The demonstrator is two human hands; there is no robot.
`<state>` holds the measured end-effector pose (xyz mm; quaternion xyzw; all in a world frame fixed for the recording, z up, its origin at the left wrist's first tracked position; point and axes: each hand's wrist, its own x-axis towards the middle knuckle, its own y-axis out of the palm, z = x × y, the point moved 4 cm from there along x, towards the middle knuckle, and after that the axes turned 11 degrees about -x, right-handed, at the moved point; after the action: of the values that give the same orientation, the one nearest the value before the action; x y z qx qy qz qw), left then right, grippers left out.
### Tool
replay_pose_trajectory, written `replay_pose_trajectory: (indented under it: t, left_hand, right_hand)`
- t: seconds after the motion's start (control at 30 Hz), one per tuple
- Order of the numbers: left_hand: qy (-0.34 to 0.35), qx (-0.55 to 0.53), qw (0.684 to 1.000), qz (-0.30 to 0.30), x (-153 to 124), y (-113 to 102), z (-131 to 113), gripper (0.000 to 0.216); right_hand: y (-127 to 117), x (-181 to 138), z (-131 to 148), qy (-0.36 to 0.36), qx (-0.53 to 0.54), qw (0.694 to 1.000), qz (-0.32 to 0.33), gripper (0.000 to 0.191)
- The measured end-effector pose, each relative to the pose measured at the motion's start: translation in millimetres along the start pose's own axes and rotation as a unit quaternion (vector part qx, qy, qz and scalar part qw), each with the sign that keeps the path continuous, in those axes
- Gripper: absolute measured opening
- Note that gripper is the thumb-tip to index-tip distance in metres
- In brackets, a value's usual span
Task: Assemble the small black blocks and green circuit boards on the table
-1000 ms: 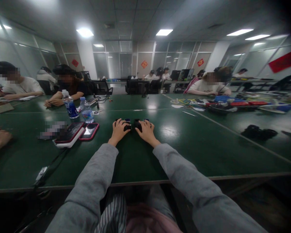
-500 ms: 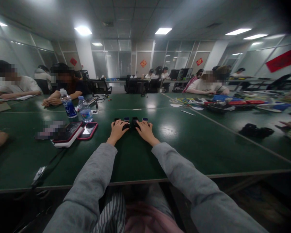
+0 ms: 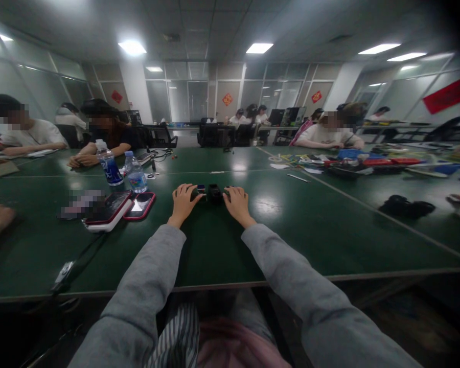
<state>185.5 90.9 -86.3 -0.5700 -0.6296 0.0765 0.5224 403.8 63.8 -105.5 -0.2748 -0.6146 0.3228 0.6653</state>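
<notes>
Several small black blocks point(image 3: 213, 193) stand in a row on the green table point(image 3: 214, 245), some with a blue top. My left hand point(image 3: 183, 201) lies at the left end of the row, fingers curled onto the outer block. My right hand point(image 3: 236, 201) lies at the right end, fingers curled over the block there, which it mostly hides. The middle blocks show between the two hands. Grey sleeves cover both forearms.
Two phones point(image 3: 122, 208) in red cases lie left of my hands, with two water bottles point(image 3: 121, 171) behind them. Other people sit at the far left and far right. Tools and parts point(image 3: 348, 164) clutter the right; a black object point(image 3: 406, 207) lies nearer.
My hands have moved apart from the middle of the row to its two ends, so the middle blocks now show between them.
</notes>
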Motion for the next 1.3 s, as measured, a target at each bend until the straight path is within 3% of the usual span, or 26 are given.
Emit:
replay_pose_trajectory:
  t: [0.2, 0.37, 0.6, 0.73, 0.87, 1.3]
  left_hand:
    - [-0.13, -0.016, 0.988, -0.076, 2.9, -5.9, 33.4, 0.036]
    - [-0.187, -0.077, 0.978, -0.058, 4.7, 3.8, 55.4, 0.03]
    - [-0.187, -0.118, 0.975, -0.032, 5.4, 10.3, 56.5, 0.033]
    - [-0.188, -0.115, 0.975, -0.022, 5.7, 10.9, 55.1, 0.036]
    - [-0.186, -0.108, 0.976, -0.015, 7.0, 12.6, 54.4, 0.035]
    - [-0.131, -0.099, 0.986, 0.004, 9.0, 15.8, 47.2, 0.038]
  right_hand:
    - [8.4, 3.0, -26.4, 0.063, -0.003, 0.998, 0.028, 0.041]
    - [24.7, 4.0, -30.7, 0.055, 0.027, 0.996, 0.058, 0.039]
    - [41.4, 5.3, -33.3, 0.005, 0.09, 0.994, 0.057, 0.052]
    - [43.8, 4.0, -33.7, 0.011, 0.07, 0.996, 0.06, 0.057]
    - [40.6, 3.3, -36.7, 0.042, 0.059, 0.996, 0.05, 0.053]
    - [43.5, 2.3, -36.1, 0.019, 0.125, 0.99, 0.068, 0.048]
